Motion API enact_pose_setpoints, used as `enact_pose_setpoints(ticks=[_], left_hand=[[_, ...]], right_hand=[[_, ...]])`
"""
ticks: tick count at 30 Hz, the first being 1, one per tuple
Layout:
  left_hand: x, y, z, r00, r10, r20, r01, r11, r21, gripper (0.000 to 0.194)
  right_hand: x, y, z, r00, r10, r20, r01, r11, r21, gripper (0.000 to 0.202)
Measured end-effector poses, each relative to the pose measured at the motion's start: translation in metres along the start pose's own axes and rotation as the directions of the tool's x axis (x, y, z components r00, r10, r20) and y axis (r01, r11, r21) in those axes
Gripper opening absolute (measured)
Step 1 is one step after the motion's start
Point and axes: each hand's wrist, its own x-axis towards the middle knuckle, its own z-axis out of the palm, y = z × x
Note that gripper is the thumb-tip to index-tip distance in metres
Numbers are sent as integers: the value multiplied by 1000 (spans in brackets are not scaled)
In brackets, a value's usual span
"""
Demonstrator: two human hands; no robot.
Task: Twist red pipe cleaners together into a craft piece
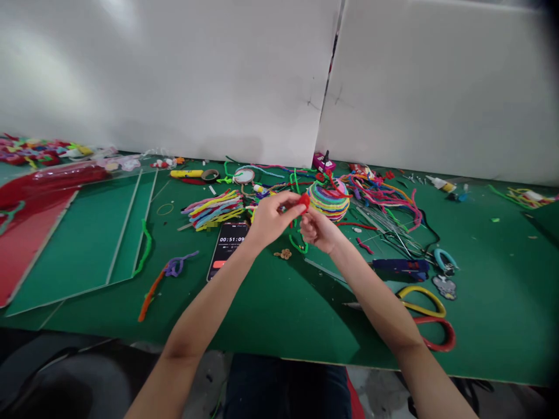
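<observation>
My left hand (274,216) pinches a small red fuzzy piece (304,202) between thumb and fingers, above the middle of the green table. Just below and to the right, my right hand (319,230) is closed with its fingertips at the underside of the same red piece. Behind my right hand stands a round, multicoloured coiled object (328,199) with red and green stems on top. A phone (227,244) showing a timer lies under my left forearm. On the table below my hands sits a small brown flower shape (285,254).
Bundled coloured stems (213,209) lie left of my hands, loose pink and orange ones (393,201) to the right. Scissors (425,302) lie partly beneath my right forearm, near a dark blue glue gun (400,266). An orange-purple stem piece (152,297) rests at left.
</observation>
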Motion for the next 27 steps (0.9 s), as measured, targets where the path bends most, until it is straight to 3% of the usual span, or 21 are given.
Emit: enact_pose_setpoints(ticks=[2, 4, 5, 6, 7, 10, 13, 23, 27], left_hand=[[5, -4, -3, 980, -192, -57, 171, 948, -267, 18], [9, -8, -6, 939, -343, -5, 301, 830, -470, 22], [10, -9, -6, 922, -386, 35, 346, 780, -522, 23], [11, -9, -7, 910, -410, 71, 379, 747, -546, 23], [11, -10, -7, 902, -419, 100, 400, 730, -554, 23], [11, -9, -4, 903, -411, 129, 412, 739, -532, 23], [11, -11, -1, 908, -403, 112, 402, 766, -502, 24], [8, -22, 1, 929, -342, 140, 370, 848, -379, 31], [8, -21, 1, 943, -323, 80, 332, 900, -282, 29]], right_hand=[[1, -1, -2, 960, -244, -138, 214, 956, -203, 53], [0, -2, -4, 805, -561, -193, 460, 795, -396, 50], [0, -3, -5, 721, -674, -161, 545, 695, -469, 45], [-1, -4, -6, 667, -738, -105, 597, 612, -519, 41], [-2, -5, -6, 648, -761, -42, 623, 560, -546, 38], [-3, -4, -7, 709, -702, 66, 608, 561, -561, 36], [-2, -2, -7, 746, -661, 77, 585, 596, -550, 36], [-1, -1, -11, 725, -679, 117, 593, 529, -607, 27], [-2, 0, -9, 708, -690, 148, 611, 494, -618, 22]])
